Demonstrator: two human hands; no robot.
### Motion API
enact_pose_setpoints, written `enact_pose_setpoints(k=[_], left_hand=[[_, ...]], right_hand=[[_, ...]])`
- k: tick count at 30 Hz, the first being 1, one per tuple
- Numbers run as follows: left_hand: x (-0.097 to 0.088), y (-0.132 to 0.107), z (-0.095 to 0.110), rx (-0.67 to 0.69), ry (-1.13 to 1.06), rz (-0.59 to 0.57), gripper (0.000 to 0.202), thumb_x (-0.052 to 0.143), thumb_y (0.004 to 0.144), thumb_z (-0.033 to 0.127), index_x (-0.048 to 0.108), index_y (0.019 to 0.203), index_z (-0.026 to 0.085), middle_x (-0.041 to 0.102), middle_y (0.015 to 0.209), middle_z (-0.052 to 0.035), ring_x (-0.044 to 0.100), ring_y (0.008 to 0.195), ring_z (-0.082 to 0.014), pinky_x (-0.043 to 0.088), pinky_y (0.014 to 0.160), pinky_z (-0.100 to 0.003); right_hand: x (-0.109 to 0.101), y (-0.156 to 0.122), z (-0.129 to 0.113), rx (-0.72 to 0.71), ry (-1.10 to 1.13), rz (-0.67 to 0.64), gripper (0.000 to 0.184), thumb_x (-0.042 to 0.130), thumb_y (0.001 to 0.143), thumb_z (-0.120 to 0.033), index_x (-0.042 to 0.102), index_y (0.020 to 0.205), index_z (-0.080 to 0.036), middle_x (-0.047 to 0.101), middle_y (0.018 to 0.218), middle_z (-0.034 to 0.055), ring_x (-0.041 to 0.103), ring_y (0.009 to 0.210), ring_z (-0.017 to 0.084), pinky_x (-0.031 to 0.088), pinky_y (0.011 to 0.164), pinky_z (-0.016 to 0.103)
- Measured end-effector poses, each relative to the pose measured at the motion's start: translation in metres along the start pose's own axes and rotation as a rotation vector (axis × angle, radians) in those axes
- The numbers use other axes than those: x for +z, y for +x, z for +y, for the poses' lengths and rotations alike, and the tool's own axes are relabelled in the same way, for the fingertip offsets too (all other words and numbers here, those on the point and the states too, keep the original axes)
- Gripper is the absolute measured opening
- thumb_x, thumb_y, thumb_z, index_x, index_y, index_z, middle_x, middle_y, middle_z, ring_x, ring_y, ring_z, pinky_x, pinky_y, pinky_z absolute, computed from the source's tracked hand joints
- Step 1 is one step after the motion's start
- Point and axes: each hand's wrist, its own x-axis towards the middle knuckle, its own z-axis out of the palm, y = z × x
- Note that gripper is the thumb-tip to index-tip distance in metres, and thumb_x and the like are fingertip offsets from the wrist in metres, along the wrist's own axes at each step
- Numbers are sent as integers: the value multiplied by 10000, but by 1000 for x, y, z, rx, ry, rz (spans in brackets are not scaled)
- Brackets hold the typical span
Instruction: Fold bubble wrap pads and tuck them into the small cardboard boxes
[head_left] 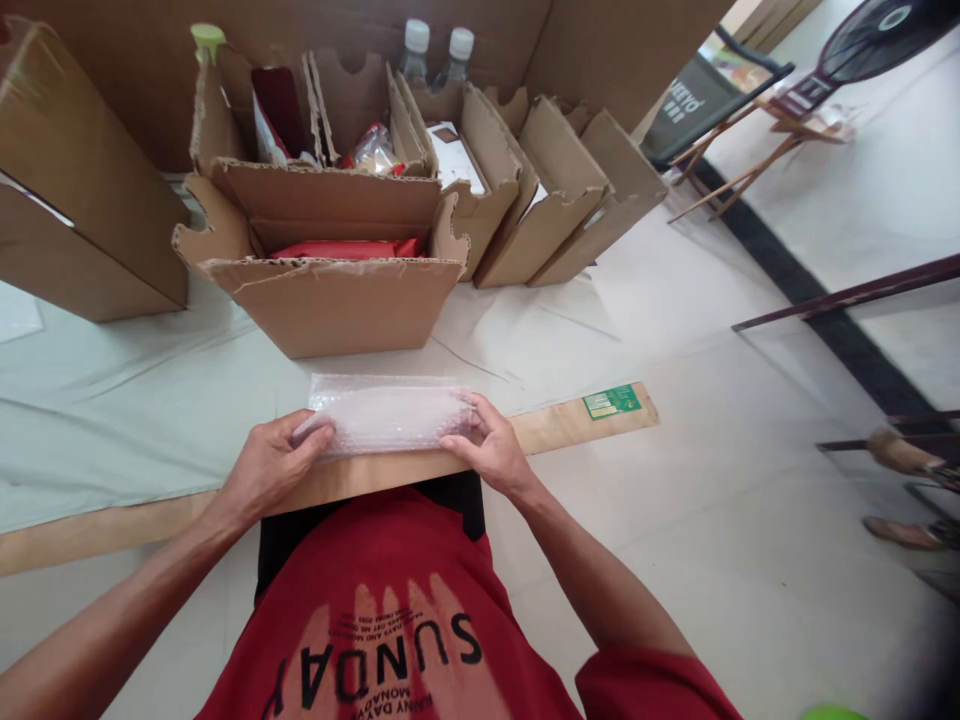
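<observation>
A folded piece of clear bubble wrap (390, 415) lies at the near edge of the table, stretched between my two hands. My left hand (281, 455) pinches its left end between thumb and fingers. At the right end, my right hand (487, 445) grips it the same way, thumb on top. Whether anything is wrapped inside cannot be made out. Just beyond stands an open cardboard box (337, 310) with a red packet (349, 249) in it.
Several cardboard holders (555, 180) stand behind, with packets inside. Two white-capped bottles (416, 50) are at the back. A tall carton (82, 180) stands left. A wooden strip (555, 428) edges the table. A fan (885, 35) and another person's feet (904, 530) are right.
</observation>
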Motion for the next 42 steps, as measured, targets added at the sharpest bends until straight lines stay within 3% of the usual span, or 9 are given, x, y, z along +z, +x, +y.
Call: enact_pose_setpoints(k=[8, 14, 17, 20, 23, 27, 34, 39, 42], left_hand=[[9, 23, 1, -22, 403, 70, 344, 514, 879, 512, 622, 732, 220, 611, 620, -6, 536, 600, -172, 318, 598, -285], [18, 30, -7, -49, 572, 121, 462, 571, 923, 506, 678, 1224, 172, 727, 735, -55, 669, 664, -256, 380, 579, -309], [17, 24, -10, 86, 576, 266, 518, 566, 968, 510, 612, 1347, 159, 749, 847, -83, 719, 791, -271, 489, 662, -342], [20, 15, -9, 430, 570, 443, 551, 607, 983, 401, 510, 1479, 182, 721, 1228, -177, 688, 1166, -325, 529, 953, -430], [32, 13, -9, 692, 598, 277, 603, 587, 991, 284, 423, 1571, 260, 535, 1569, -156, 439, 1507, -336, 345, 1218, -515], [50, 20, -15, 655, 654, -5, 590, 490, 1031, 393, 436, 1584, 196, 380, 1675, -174, 299, 1587, -333, 141, 1304, -567], [42, 26, -25, 638, 607, -63, 590, 412, 1045, 470, 474, 1560, 189, 349, 1693, -167, 277, 1590, -348, 185, 1283, -589], [24, 44, -21, 538, 475, 135, 482, 403, 1018, 326, 601, 1433, 180, 610, 1482, -166, 498, 1421, -348, 399, 1159, -549], [17, 58, -11, 438, 516, 98, 514, 475, 926, 312, 636, 1383, 139, 707, 1291, -198, 603, 1240, -389, 468, 1049, -559]], right_hand=[[15, 12, 13, -65, -596, 119, 541, 608, 929, -305, 547, 1445, -153, 736, 854, 37, 678, 797, 228, 509, 873, 420], [16, 5, 16, -110, -760, 145, 595, 558, 987, -333, 440, 1546, -170, 732, 849, 43, 666, 812, 256, 471, 827, 424], [8, 1, 9, -134, -843, 213, 692, 577, 995, -435, 364, 1601, -176, 747, 1005, 103, 664, 874, 293, 471, 830, 447], [6, 1, -7, -213, -921, 243, 726, 556, 1010, -491, 327, 1625, -182, 621, 1426, 211, 615, 1189, 391, 459, 956, 526], [22, 9, -18, -373, -941, -15, 581, 458, 1067, -419, 370, 1612, -241, 438, 1644, 149, 412, 1490, 370, 375, 1140, 546], [47, 19, -10, -452, -977, -281, 600, 474, 1062, -497, 447, 1573, -184, 416, 1666, 141, 342, 1552, 325, 286, 1251, 517], [16, 20, 9, -336, -888, -193, 520, 402, 1086, -433, 497, 1538, -194, 510, 1602, 137, 413, 1512, 305, 327, 1219, 536], [-5, 44, 10, -216, -853, -77, 485, 528, 1017, -402, 585, 1409, -123, 541, 1550, 208, 465, 1449, 364, 399, 1130, 551], [0, 57, 7, -245, -828, -144, 243, 603, 954, -284, 680, 1154, -169, 644, 1431, 165, 525, 1377, 347, 426, 1085, 507]])
